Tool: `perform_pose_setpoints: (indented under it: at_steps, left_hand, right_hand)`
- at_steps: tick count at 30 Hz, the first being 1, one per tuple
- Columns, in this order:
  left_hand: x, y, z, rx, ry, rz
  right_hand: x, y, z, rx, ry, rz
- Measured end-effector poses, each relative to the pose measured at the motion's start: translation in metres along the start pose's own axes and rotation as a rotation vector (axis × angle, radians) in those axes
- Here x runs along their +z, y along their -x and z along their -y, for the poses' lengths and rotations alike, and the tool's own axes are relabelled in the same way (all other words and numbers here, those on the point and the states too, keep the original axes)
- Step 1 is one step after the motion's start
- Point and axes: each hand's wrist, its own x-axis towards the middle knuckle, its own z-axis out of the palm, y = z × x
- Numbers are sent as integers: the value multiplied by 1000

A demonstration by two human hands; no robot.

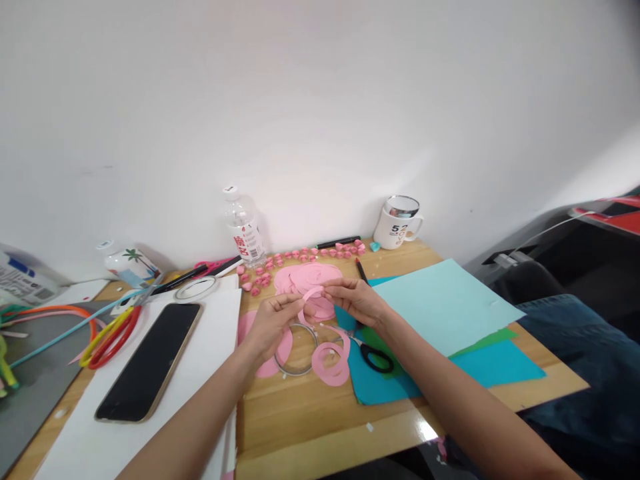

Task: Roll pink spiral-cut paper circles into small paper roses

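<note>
- Left hand (273, 325) and right hand (356, 298), slightly apart, both pinch a curved pink paper strip (313, 292).
- Far: pink paper discs (300, 272).
- Near right: black-handled scissors (365, 349).

Of the person's own body, two forearms are visible, the left forearm (200, 407) and the right forearm (450, 393). Both are bare, slender and smooth in outline; each is broader toward the lower border of the view and becomes narrower at the wrist. The left grip (273, 325) and the right grip (357, 301) are human hands, also bare, with thin fingers. The wrists are bare too. The fingernails are too small to describe.
</note>
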Motion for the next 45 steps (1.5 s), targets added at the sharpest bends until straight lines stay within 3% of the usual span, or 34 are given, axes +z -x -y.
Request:
perform_pose_setpoints:
  at_steps: [24, 33, 40, 45]
  left_hand:
    - [-3, 1, 2, 6, -12, 43]
    - [-2, 0, 2, -4, 4, 8]
    - [-2, 1, 2, -15, 7, 47]
    - [-4, -2, 4, -5, 2, 70]
  right_hand:
    - [1, 2, -1, -24, 56, -23]
    - [2, 3, 3, -35, 83, 74]
    - [-1, 1, -1, -45, 108, 10]
    - [0, 1, -4, -41, 112, 33]
